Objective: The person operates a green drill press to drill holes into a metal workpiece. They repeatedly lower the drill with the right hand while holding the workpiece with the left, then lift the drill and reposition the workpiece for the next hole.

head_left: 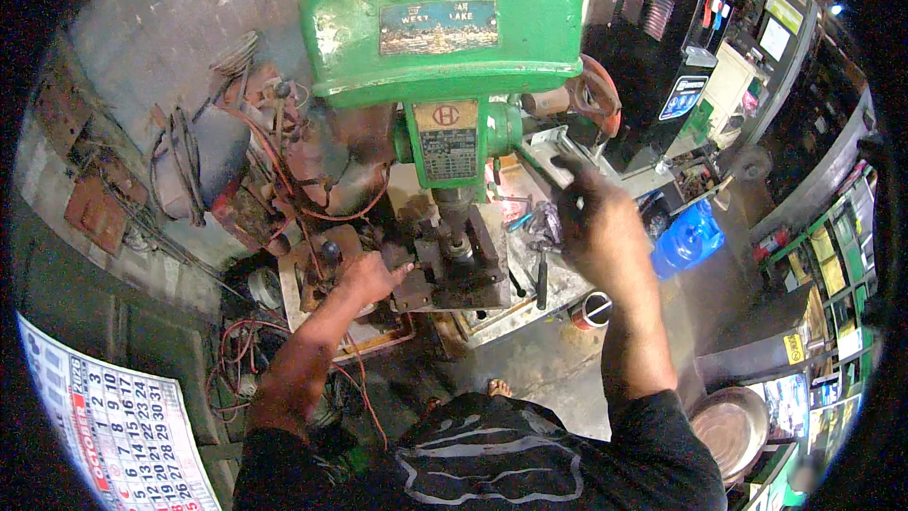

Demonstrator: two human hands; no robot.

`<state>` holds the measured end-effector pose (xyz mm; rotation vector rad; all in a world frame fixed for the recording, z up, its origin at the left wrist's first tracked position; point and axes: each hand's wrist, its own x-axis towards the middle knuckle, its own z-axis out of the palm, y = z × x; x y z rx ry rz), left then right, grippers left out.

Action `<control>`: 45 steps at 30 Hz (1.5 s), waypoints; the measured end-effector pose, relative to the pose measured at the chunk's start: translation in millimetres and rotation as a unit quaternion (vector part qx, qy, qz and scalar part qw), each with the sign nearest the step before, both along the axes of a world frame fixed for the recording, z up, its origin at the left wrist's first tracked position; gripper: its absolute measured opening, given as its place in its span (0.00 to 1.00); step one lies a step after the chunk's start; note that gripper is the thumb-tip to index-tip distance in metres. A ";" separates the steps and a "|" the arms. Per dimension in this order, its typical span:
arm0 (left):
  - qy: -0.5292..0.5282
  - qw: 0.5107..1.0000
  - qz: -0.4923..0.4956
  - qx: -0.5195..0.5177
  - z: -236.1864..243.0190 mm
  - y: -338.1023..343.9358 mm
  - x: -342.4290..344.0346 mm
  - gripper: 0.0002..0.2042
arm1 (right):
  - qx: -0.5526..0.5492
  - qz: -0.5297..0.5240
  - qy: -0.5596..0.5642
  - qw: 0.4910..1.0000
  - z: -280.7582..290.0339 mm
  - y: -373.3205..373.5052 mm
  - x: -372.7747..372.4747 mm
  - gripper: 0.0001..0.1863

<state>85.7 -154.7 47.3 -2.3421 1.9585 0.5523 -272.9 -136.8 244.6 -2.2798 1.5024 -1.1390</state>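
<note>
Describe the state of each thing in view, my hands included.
Left hand: one digit extended, at the steel fixture's left side.
Right hand: raised by the green feed lever, blurred; grip unclear.
Steel fixture: beneath the spindle.
Spindle: vertical; spinning or not, unclear.
Drill press hood: closed, paint chipped.
Hammer: lying on the worktable.
Tin can: open-topped.
Calendar: month page showing.

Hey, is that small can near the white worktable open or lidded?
It looks open: the red and white can shows a pale rim around a dark inside, with no lid visible.
</note>
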 end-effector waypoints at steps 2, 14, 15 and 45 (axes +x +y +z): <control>0.001 1.000 -0.009 -0.027 -1.2 1.0 1.9 0.40 | -0.158 -0.024 -0.007 0.987 28.9 -14.0 5.7 0.12; -0.008 0.999 -0.022 -0.029 -18.9 -5.6 8.8 0.43 | -0.313 -0.005 -0.013 0.950 93.2 -206.5 19.3 0.16; -0.002 0.999 -0.025 -0.032 -17.7 -4.7 8.9 0.43 | -0.274 -0.031 0.021 0.961 92.5 -215.5 17.0 0.19; 0.006 1.000 0.001 -0.015 4.9 -0.3 -0.4 0.43 | -0.179 0.097 0.122 0.971 49.8 -331.8 -11.2 0.21</control>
